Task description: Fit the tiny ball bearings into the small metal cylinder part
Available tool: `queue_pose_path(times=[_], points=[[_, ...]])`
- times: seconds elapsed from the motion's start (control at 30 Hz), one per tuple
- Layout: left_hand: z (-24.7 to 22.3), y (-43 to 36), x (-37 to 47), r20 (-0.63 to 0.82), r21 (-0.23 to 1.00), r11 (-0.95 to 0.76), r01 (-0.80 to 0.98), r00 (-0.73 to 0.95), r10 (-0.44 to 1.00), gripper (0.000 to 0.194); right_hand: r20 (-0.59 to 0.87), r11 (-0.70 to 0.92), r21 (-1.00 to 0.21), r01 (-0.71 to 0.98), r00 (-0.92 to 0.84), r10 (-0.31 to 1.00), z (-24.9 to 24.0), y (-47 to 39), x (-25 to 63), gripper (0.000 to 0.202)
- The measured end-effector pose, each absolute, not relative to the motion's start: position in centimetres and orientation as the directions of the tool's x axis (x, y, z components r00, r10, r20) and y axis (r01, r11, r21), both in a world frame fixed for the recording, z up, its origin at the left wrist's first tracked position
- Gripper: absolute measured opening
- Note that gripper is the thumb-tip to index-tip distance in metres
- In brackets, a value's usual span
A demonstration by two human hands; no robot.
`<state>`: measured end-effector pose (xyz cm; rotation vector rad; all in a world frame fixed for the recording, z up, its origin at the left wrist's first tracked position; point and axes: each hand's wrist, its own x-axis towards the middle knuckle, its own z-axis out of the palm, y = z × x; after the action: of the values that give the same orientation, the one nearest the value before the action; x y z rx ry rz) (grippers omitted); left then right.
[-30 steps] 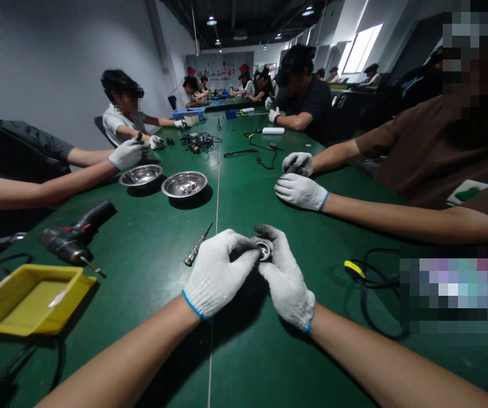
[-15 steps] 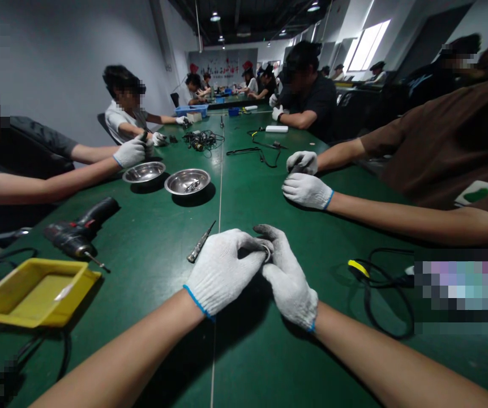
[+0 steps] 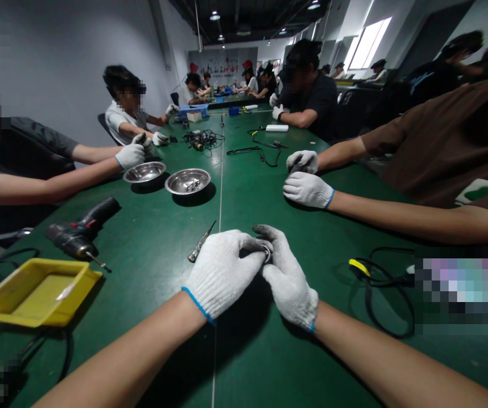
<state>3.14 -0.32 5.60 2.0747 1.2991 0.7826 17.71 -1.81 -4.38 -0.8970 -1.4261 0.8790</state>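
Note:
Both of my hands wear white knit gloves with blue cuffs and meet over the middle of the table. Between their fingertips sits a small round metal ring-shaped part [image 3: 266, 253], mostly covered by the gloves. My left hand [image 3: 227, 269] pinches it from the left with thumb and fingers. From the other side my right hand [image 3: 289, 277] curls around the same part, its index fingertip dark with dirt. Just beyond my left hand lies a slim screwdriver [image 3: 201, 242] with a translucent handle, touched by neither hand.
On the green table [image 3: 176, 351] stand a yellow tray [image 3: 35, 317], a cordless drill [image 3: 74, 235] and two metal bowls [image 3: 188, 182], one holding small metal pieces. Right of me lies a looped black cable [image 3: 369, 300]. Co-workers' gloved hands [image 3: 307, 190] work at both sides; tangled cables [image 3: 204, 140] lie farther off.
My hands keep nearly the same pose, with the ring-shaped part tilted very slightly. At the far left, a co-worker in white has moved one hand back toward the blue bin.

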Motion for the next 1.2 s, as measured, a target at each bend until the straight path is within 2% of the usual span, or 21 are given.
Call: queue_pose_path(times=[0.23, 0.47, 0.6, 0.9, 1.2], points=[[5.40, -0.63, 3.28, 0.156, 0.669, -0.342, 0.660, 0.324, 0.933, 0.016, 0.439, 0.439, -0.895, 0.081, -0.015, 0.898, -4.46, -1.84, 17.60, 0.065], [5.23, -0.36, 2.92, 0.218, 0.619, -0.449, 0.644, 0.409, 0.886, 0.015, 0.444, 0.444, -0.893, 0.074, -0.018, 0.896, -4.34, -1.79, 17.58, 0.066], [5.13, -0.40, 2.99, 0.234, 0.592, -0.447, 0.671, 0.388, 0.891, 0.015, 0.423, 0.421, -0.903, 0.087, -0.001, 0.906, -4.45, -1.72, 17.49, 0.066], [5.61, -0.76, 3.43, 0.157, 0.554, -0.368, 0.747, 0.340, 0.927, 0.016, 0.485, 0.475, -0.860, 0.187, 0.010, 0.874, -4.87, -1.71, 17.28, 0.066], [5.62, -0.86, 3.27, 0.161, 0.479, -0.420, 0.771, 0.393, 0.905, 0.015, 0.540, 0.521, -0.804, 0.288, -0.014, 0.841, -4.56, -1.81, 17.32, 0.066]])
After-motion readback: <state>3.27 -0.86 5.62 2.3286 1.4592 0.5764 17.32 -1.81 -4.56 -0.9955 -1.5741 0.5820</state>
